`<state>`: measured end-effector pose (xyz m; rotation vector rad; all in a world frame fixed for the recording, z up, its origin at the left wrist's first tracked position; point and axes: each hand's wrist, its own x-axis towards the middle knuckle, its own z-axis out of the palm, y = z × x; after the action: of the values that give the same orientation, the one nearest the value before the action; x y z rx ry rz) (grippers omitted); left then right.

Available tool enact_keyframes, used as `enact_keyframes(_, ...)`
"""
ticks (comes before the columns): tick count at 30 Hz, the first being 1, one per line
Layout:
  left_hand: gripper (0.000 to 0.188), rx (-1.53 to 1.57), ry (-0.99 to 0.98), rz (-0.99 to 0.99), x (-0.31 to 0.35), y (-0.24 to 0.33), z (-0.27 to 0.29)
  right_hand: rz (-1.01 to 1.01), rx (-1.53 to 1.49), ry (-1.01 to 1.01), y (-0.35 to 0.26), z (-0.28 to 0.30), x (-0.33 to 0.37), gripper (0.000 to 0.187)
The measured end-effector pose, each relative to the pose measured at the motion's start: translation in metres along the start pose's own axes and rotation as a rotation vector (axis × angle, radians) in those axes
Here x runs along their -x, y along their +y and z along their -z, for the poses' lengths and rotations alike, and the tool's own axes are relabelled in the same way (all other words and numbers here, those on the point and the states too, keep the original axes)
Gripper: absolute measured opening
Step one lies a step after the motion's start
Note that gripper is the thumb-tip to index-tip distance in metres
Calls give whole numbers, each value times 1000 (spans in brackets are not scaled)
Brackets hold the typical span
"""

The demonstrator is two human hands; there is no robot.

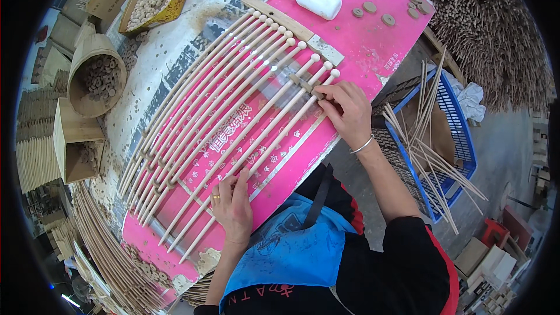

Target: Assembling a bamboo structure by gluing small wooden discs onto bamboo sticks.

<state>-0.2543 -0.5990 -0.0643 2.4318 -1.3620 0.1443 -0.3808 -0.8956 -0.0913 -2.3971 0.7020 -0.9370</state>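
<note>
Apparently seating disc point(317, 94) along rod point(286, 133), pinching it with right grip point(349, 112), touching rods with left grip point(232, 209) (closure unclear), probably requiring careful alignment.

Between the loose wooden discs point(388, 20) and the person's right hand point(350, 111), the pink board point(366, 46) leaves a passage. Ball-headed wooden rods point(201, 105) bar the middle; a white glue bottle point(318, 3) obstructs the far side.
</note>
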Motion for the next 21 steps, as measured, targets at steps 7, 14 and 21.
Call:
enact_keyframes(7, 42, 6, 115, 109, -12, -42, 25, -124, -177, 42, -6, 11, 8, 29)
enact_keyframes(14, 35, -171, 62, 164, -7, -117, 35, -159, -268, 52, -30, 18, 27, 23)
enact_keyframes(21, 25, -178, 98, 116, -9, -131, 42, -98, -429, -48, -75, 6, 19, 14)
